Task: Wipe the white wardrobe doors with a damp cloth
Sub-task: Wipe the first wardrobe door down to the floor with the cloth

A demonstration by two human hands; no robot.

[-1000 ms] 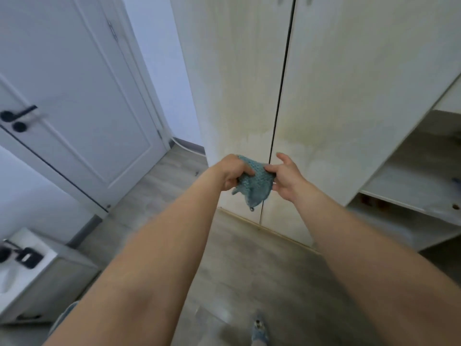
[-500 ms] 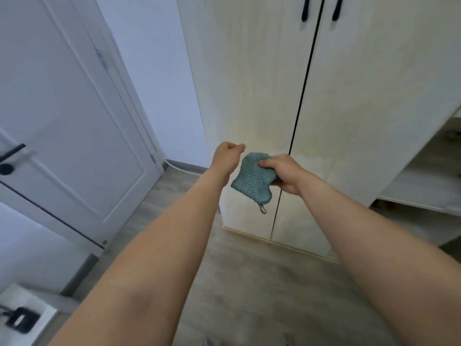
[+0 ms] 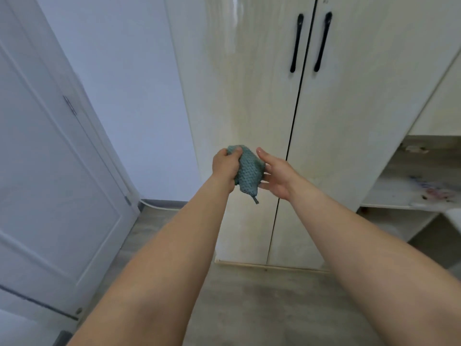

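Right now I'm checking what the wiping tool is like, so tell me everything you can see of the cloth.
The cloth is a small teal-green piece with a knobbly, waffle-like weave, bunched up rather than spread flat. A short hanging loop dangles from its lower corner. It is held in the air in front of the closed wardrobe doors, not touching them. The left hand grips its upper left part with curled fingers; the right hand lies open against its right side. Whether it is damp cannot be told.

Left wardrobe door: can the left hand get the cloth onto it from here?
Probably yes. The left hand grips the cloth directly before the left wardrobe door, with nothing between them; the right hand lies open beside it.
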